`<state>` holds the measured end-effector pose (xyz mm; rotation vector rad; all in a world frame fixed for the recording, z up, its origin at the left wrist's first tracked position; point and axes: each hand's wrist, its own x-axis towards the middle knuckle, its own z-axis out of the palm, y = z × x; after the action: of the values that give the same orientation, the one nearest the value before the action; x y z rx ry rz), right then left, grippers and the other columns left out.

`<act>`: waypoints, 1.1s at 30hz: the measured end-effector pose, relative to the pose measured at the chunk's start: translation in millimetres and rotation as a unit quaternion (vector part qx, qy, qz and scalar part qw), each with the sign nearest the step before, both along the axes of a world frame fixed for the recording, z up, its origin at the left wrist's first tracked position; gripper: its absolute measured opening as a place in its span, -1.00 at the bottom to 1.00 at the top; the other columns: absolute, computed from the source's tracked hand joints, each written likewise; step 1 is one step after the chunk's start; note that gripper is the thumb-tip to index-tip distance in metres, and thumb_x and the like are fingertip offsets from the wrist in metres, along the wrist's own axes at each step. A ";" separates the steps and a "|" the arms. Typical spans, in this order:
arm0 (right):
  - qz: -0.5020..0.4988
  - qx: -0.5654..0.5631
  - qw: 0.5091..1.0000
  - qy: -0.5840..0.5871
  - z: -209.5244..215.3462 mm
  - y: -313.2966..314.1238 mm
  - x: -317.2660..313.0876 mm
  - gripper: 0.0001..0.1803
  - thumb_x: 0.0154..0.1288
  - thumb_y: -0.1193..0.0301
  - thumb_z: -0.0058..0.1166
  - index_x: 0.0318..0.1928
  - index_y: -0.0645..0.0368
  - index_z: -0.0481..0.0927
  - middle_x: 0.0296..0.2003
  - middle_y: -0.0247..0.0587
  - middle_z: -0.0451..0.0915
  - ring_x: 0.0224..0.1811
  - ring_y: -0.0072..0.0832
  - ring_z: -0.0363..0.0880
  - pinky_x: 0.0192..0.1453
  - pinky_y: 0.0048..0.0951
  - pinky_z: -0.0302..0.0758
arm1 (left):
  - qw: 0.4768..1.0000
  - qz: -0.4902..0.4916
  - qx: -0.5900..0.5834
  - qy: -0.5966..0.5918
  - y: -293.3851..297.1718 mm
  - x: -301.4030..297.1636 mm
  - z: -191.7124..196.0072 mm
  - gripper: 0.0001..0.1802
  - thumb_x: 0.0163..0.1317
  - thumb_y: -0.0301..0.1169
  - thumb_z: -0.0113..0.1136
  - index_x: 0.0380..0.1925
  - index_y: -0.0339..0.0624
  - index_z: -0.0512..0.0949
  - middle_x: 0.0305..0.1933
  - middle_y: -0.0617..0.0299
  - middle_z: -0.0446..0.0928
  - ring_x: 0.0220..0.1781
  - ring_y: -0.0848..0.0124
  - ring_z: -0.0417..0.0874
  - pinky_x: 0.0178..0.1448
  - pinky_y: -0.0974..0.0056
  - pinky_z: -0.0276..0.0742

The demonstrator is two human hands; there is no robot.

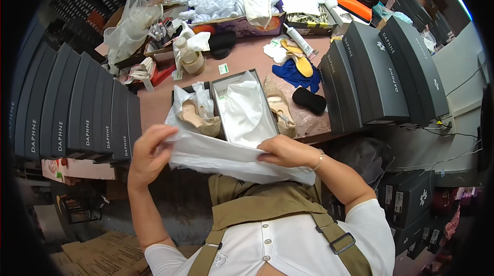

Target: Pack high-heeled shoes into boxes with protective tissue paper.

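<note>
My left hand [152,153] pinches one end of a sheet of white tissue paper [218,156], its fingertips slightly blurred. The sheet stretches across in front of me to my right hand [289,151], which is closed on its other side, thumb on top. Just beyond the sheet lies an open dark shoe box [231,79] lined with white paper [243,105]. Left of that box, a glittery gold shoe [205,124] rests on crumpled tissue in a dark box part. A second glittery shoe [280,111] lies against the lined box's right side.
Grey shoe boxes stand in rows on the left [77,106] and right [368,65]. A black pad [309,101], blue cloth [293,76] and tape roll [194,64] lie on the pink table [154,100]. Behind stands a carton [257,24] heaped with crumpled paper.
</note>
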<state>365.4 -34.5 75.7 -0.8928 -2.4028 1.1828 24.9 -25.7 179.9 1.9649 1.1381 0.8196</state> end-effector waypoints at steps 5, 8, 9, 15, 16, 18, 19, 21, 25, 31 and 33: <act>-0.330 -0.287 0.886 0.157 -5.8 30.7 88.9 -0.85 0.28 0.47 0.06 -0.18 0.25 0.59 -0.36 -0.37 0.61 -0.33 -0.58 0.59 -0.24 -0.45 0.54 | 0.933 0.126 -0.086 -0.325 -11.8 -8.5 -57.3 -0.61 0.19 -0.68 0.07 0.05 -0.29 0.49 -0.11 0.22 0.51 -0.15 0.47 0.55 -0.06 0.36 0.51; -0.352 -0.437 0.814 0.152 -58.5 42.2 101.0 -0.70 0.34 0.34 0.08 -0.04 0.29 0.58 -0.25 -0.31 0.63 -0.26 -0.58 0.59 -0.19 -0.49 0.55 | 0.896 0.106 -0.188 -0.388 -15.7 41.6 -104.3 -0.64 0.20 -0.63 0.12 0.03 -0.29 0.50 -0.12 0.23 0.53 -0.13 0.48 0.57 -0.05 0.38 0.52; -0.365 -0.436 0.804 0.173 -95.1 44.7 97.4 -0.69 0.34 0.33 0.08 -0.04 0.29 0.58 -0.24 -0.29 0.63 -0.27 -0.58 0.59 -0.20 -0.49 0.55 | 0.891 0.101 -0.224 -0.382 -15.8 64.1 -115.1 -0.65 0.21 -0.61 0.13 0.04 -0.30 0.50 -0.12 0.22 0.54 -0.12 0.48 0.57 -0.03 0.38 0.52; -0.384 -0.327 0.854 0.129 -95.5 36.6 79.0 -0.72 0.27 0.45 0.02 -0.07 0.35 0.59 -0.27 -0.28 0.63 -0.27 -0.61 0.56 -0.17 -0.49 0.51 | 0.838 0.085 -0.348 -0.412 -16.8 133.1 -144.3 -0.54 0.31 -0.49 0.12 0.17 -0.46 0.35 0.09 0.06 0.46 0.11 0.36 0.53 0.22 0.29 0.47; -0.369 -0.261 0.888 0.089 -60.9 25.8 75.5 -0.71 0.25 0.46 0.00 -0.08 0.37 0.59 -0.28 -0.27 0.63 -0.28 -0.62 0.55 -0.17 -0.50 0.51 | 0.828 0.080 -0.355 -0.426 -14.5 135.4 -144.6 -0.50 0.31 -0.48 0.11 0.21 -0.46 0.30 0.12 0.04 0.44 0.15 0.34 0.50 0.25 0.28 0.44; -0.353 -0.266 0.886 0.141 -2.9 6.0 66.9 -0.69 0.18 0.46 0.04 -0.09 0.40 0.58 -0.29 -0.32 0.63 -0.26 -0.63 0.54 -0.14 -0.50 0.50 | 0.805 0.074 -0.372 -0.455 -12.8 146.2 -143.6 -0.43 0.32 -0.47 0.10 0.27 -0.46 0.21 0.19 0.01 0.39 0.24 0.30 0.44 0.32 0.26 0.38; -0.333 -0.246 0.899 0.146 22.5 -4.6 58.1 -0.70 0.17 0.47 0.04 -0.10 0.38 0.59 -0.31 -0.30 0.64 -0.28 -0.63 0.54 -0.14 -0.49 0.50 | 0.788 0.040 -0.391 -0.474 -12.9 155.7 -142.1 -0.30 0.30 -0.43 0.12 0.35 -0.45 0.05 0.25 -0.02 0.33 0.34 0.26 0.34 0.40 0.22 0.28; -0.273 -0.165 0.942 0.105 50.7 -18.8 38.8 -0.72 0.16 0.49 0.03 -0.12 0.35 0.59 -0.34 -0.23 0.64 -0.31 -0.59 0.55 -0.15 -0.46 0.51 | 0.724 -0.023 -0.411 -0.554 -9.3 179.3 -159.7 -0.32 0.29 -0.30 0.17 0.30 -0.36 0.14 0.25 0.00 0.36 0.33 0.24 0.34 0.38 0.18 0.31; -0.180 0.127 0.975 0.043 64.4 -35.5 10.6 -0.74 0.12 0.51 0.09 -0.14 0.24 0.55 -0.20 -0.04 0.57 -0.17 -0.11 0.58 -0.10 -0.30 0.51 | 0.561 -0.146 -0.412 -0.703 -1.9 191.3 -167.5 -0.52 0.30 -0.23 0.13 0.13 -0.24 0.33 0.08 -0.01 0.50 0.03 0.18 0.60 0.06 0.13 0.61; -0.270 0.261 0.918 -0.128 90.9 -17.6 28.5 -0.77 0.09 0.55 0.13 -0.19 0.20 0.48 -0.35 -0.07 0.50 -0.31 -0.05 0.54 -0.27 -0.19 0.48 | 0.671 0.023 -0.524 -0.525 -37.9 85.7 -159.3 -0.61 0.29 -0.41 0.09 0.08 -0.33 0.36 -0.13 -0.14 0.57 -0.12 0.11 0.67 -0.06 0.07 0.67; -0.247 0.274 0.922 -0.120 79.7 -10.6 17.4 -0.70 0.07 0.56 0.11 -0.13 0.15 0.48 -0.34 -0.07 0.51 -0.32 -0.06 0.56 -0.28 -0.17 0.49 | 0.677 -0.032 -0.541 -0.498 -65.3 69.6 -133.6 -0.59 0.25 -0.48 0.12 0.09 -0.35 0.36 -0.15 -0.15 0.58 -0.13 0.10 0.68 -0.11 0.06 0.68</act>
<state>382.9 -45.1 155.4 -1.3782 -2.2800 0.2044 94.4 -91.0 46.3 0.3712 0.5591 0.7163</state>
